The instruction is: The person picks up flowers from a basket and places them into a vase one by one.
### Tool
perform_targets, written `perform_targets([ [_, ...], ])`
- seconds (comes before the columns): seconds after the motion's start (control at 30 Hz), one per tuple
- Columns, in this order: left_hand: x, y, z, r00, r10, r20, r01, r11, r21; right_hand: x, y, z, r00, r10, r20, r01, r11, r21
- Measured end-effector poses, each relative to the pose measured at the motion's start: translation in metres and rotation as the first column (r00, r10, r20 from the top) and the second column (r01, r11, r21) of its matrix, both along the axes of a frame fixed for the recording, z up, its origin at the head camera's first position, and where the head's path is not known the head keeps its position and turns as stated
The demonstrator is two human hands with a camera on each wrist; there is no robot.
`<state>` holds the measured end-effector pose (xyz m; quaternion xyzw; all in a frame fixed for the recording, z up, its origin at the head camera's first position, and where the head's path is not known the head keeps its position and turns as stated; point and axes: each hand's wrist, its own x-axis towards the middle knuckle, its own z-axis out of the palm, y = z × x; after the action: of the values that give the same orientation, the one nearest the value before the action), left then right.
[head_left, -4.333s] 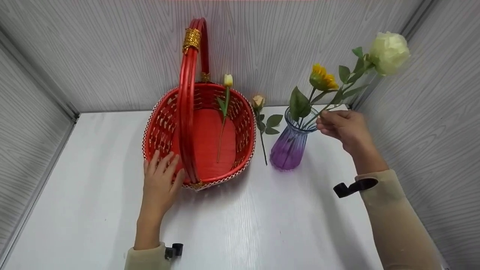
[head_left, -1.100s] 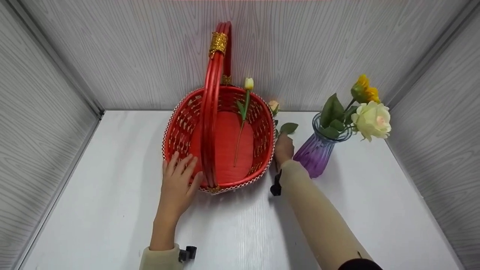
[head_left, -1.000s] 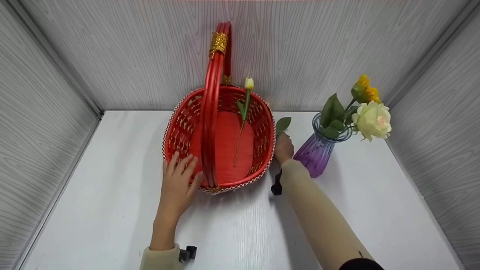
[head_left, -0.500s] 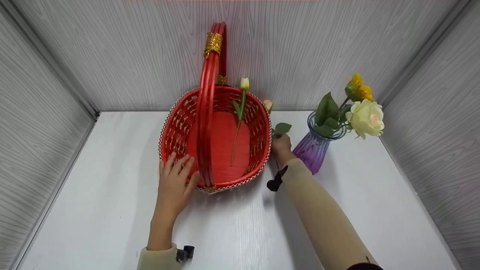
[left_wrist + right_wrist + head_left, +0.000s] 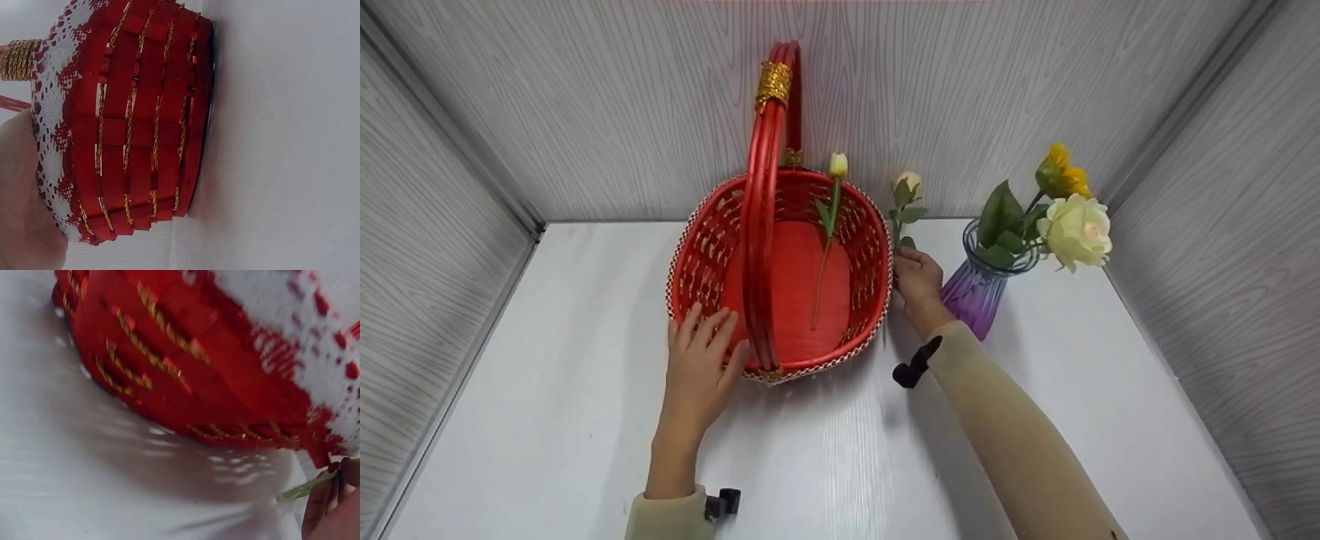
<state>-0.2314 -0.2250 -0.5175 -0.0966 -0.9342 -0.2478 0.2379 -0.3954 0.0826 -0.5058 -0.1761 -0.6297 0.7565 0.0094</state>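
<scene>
In the head view my left hand (image 5: 697, 367) lies over the near left rim of the red woven basket (image 5: 705, 262), fingers straight and spread. The left wrist view shows that hand (image 5: 25, 197) against the basket's lace-trimmed rim. Just right of the basket, my right hand (image 5: 920, 283) pinches a peach rose (image 5: 907, 184) by its stem, bloom upward. The stem's cut end (image 5: 298, 491) sticks out from the fingers in the right wrist view, above the table. A pale yellow tulip (image 5: 831, 217) leans inside the basket, its bloom above the back rim.
A blue-to-purple glass vase (image 5: 979, 296) stands right of my right hand. It holds a yellow sunflower (image 5: 1063, 174) and a cream rose (image 5: 1076, 231). The basket's tall handle (image 5: 761, 225) arches over it. Grey wood-grain panels (image 5: 960, 90) enclose the white table (image 5: 825, 465).
My right hand let go of the cream rose at the vase, moved left, and took the peach rose from the table, now raised beside the basket. My left hand stays on the rim.
</scene>
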Motion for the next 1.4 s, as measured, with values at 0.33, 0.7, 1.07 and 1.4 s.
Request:
perform_targets([
  [0.33,0.0,-0.001,0.001,1.0,0.002,0.014,-0.002,1.0,0.006,0.01,0.003,0.023,0.999,0.017,-0.035,-0.015,0.999,0.043],
  [0.7,0.001,0.0,0.0,1.0,-0.009,0.004,0.009,1.0,0.004,0.016,0.012,0.042,0.995,0.076,-0.061,-0.085,0.983,-0.162],
  [1.07,-0.001,-0.001,0.001,1.0,-0.004,-0.002,0.004,1.0,0.01,0.025,0.012,0.059,0.986,0.159,-0.047,-0.166,0.94,-0.298],
  [1.4,-0.001,-0.001,-0.001,1.0,-0.001,0.012,0.001,1.0,0.017,0.028,0.017,0.064,0.963,0.266,0.045,-0.211,0.847,-0.488],
])
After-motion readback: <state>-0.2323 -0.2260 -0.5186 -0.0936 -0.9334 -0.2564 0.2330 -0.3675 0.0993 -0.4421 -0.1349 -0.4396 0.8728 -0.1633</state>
